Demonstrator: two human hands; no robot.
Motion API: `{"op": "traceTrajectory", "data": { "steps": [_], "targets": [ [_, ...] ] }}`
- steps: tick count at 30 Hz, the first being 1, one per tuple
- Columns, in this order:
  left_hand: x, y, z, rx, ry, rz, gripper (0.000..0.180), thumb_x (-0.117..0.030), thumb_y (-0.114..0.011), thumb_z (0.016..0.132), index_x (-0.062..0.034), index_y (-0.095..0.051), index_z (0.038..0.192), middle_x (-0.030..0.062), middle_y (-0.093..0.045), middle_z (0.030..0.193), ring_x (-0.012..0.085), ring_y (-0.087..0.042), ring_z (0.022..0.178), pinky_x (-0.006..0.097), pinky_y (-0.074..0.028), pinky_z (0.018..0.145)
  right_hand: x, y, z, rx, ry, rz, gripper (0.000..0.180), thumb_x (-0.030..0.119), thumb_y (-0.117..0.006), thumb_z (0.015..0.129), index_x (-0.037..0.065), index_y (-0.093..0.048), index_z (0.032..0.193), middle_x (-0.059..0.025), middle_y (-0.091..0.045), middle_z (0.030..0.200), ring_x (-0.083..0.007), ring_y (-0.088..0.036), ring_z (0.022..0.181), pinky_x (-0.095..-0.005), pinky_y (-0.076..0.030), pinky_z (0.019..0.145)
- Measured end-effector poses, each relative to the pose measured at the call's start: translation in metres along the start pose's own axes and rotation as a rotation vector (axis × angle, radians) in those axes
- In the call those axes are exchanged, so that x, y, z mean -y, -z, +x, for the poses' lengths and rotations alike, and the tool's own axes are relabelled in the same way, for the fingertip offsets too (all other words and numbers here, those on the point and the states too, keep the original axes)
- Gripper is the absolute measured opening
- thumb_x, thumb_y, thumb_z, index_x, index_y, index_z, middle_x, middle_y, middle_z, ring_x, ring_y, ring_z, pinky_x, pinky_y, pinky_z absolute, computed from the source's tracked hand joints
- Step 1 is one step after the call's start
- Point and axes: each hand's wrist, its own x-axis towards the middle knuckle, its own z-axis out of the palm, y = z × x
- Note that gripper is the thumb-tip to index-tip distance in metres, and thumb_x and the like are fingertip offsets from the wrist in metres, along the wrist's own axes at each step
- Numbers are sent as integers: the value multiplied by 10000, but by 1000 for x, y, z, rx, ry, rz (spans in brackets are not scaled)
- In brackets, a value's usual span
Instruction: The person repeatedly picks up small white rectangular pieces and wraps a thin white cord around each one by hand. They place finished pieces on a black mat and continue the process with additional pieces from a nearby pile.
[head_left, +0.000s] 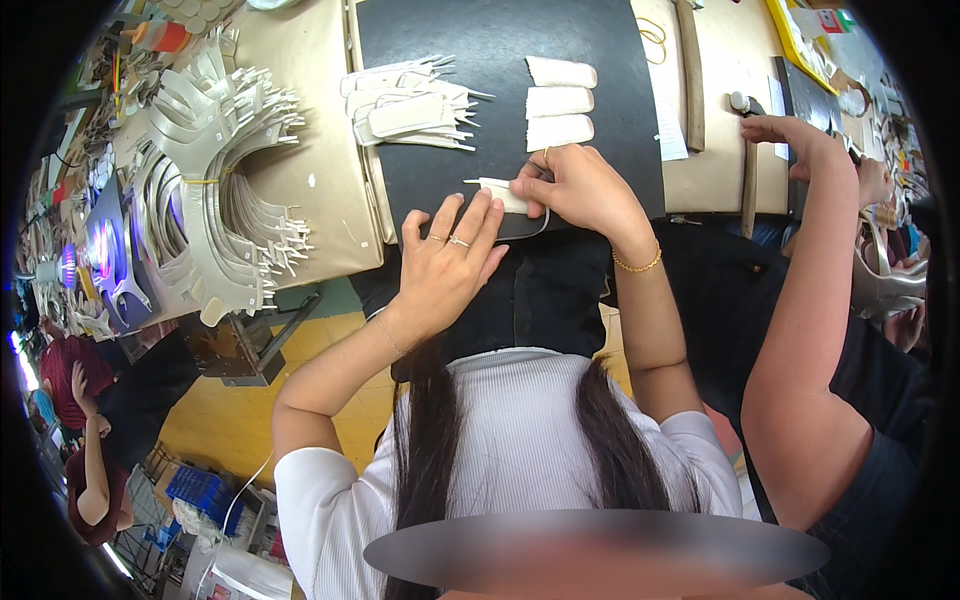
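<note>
My right hand (575,185) pinches a white strip (503,193) on the black mat (500,100); my left hand (450,255) lies open, fingertips touching it.

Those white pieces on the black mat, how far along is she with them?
Three white folded pieces lie stacked in a neat column on the black mat, apparently finished. One white piece is in hand: the right hand pinches it while the left hand lies flat beside it. A loose pile of white pieces seemingly remains.
</note>
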Motion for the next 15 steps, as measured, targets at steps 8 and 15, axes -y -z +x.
{"op": "traceTrajectory", "data": {
  "steps": [8, 15],
  "targets": [
    [1, -1, 0, -3, -9, -2, 530, -330, -769, 869, -74, -656, 1319, 55, -579, 1390, 249, -520, 1221, 465, -376, 946, 0, 3, 1, 31, -23, 5, 253, 202, -677, 938, -18, -752, 836, -97, -734, 673, -210, -713, 633, -346, -552, 661],
    [2, -1, 1, 2, -13, -4, 527, -323, -771, 869, -74, -652, 1318, 56, -574, 1397, 247, -517, 1223, 466, -373, 942, -1, 3, 2, 48, -43, 24, 255, 212, -679, 938, -14, -754, 847, -90, -738, 677, -201, -713, 639, -345, -551, 663]
  ]
}}
